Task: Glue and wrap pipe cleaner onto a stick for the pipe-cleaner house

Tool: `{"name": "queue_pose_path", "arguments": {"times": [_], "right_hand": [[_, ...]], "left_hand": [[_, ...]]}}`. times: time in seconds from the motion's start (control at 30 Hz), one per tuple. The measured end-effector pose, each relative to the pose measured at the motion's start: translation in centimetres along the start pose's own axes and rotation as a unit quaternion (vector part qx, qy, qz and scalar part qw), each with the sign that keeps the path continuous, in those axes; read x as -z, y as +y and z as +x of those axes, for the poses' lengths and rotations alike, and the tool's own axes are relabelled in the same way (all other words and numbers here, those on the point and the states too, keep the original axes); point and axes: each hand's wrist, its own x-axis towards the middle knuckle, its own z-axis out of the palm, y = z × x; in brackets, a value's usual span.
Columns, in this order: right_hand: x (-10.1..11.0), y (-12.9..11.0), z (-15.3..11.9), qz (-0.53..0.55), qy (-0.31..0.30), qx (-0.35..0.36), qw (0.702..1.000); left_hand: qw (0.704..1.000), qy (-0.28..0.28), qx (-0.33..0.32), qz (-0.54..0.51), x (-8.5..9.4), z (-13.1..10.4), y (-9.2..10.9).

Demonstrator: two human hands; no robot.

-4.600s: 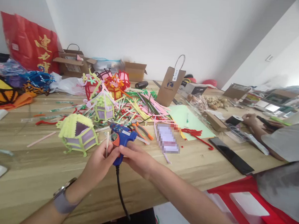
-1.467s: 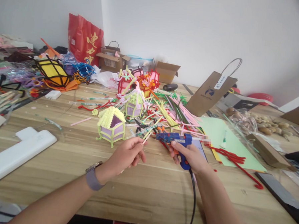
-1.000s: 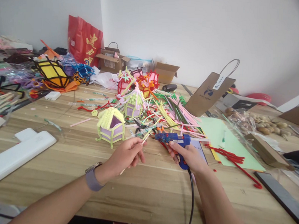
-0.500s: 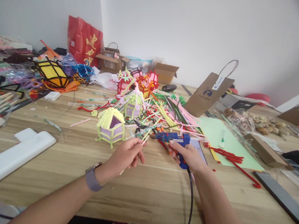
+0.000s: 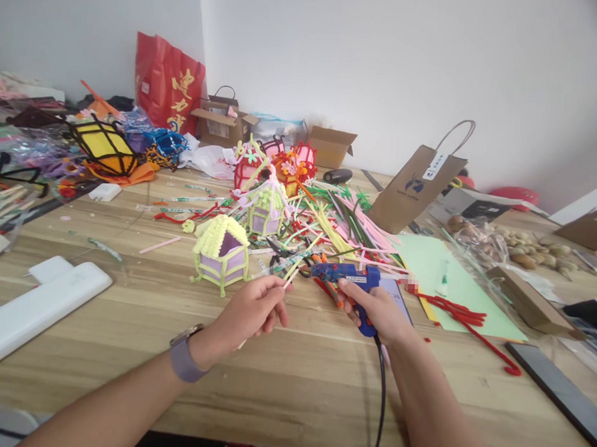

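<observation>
Stick (image 5: 289,278) is sitting in left hand (image 5: 254,308); gun (image 5: 343,273) is sitting in right hand (image 5: 381,312), pointing left, near stick but apart. Hut (image 5: 221,265) is standing on table (image 5: 219,406) beyond left hand. Stems (image 5: 335,229) are lying heaped behind gun. Bag (image 5: 415,193) is tilting right of heap; paper (image 5: 419,256) is lying nearer, right of gun.

A wood-grained table (image 5: 294,390) carries a yellow-roofed lantern (image 5: 221,259) near a spread of coloured stems (image 5: 334,229); to the lantern's left lie a pink strip (image 5: 160,245) and a long white device (image 5: 43,317). At the back stand 2 cardboard boxes (image 5: 327,149). Farther right, a pale green sheet (image 5: 424,255) lies flat, red stems (image 5: 457,310) partly across it, a dark slab (image 5: 555,387) nearby
</observation>
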Motion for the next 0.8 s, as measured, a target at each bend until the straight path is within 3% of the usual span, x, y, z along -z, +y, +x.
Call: {"name": "queue_pose_path", "arguments": {"times": [0.23,0.37,0.43,0.6,0.7,0.8], "right_hand": [[0.0,0.0,0.1,0.021,-0.003,-0.001,1.0],[0.4,0.2,0.5,0.014,-0.035,0.003,0.999],[0.6,0.3,0.7,0.022,-0.07,-0.017,0.997],[0.2,0.7,0.8,0.163,-0.132,-0.057,0.976],[-0.8,1.1,-0.1,0.166,-0.145,-0.117,0.968],[-2.5,1.5,-1.6,0.14,-0.205,-0.164,0.955]], "left_hand": [[1.0,-0.002,-0.008,-0.027,0.1,0.0,0.0],[0.993,0.034,-0.072,-0.084,0.2,-0.2,0.4],[0.985,0.072,-0.11,-0.11,0.4,-0.3,0.7],[0.959,0.162,-0.17,-0.159,1.3,-0.2,1.7],[0.948,0.176,-0.196,-0.178,1.9,-0.2,2.3],[0.947,0.172,-0.207,-0.177,2.2,-0.3,2.6]]}}
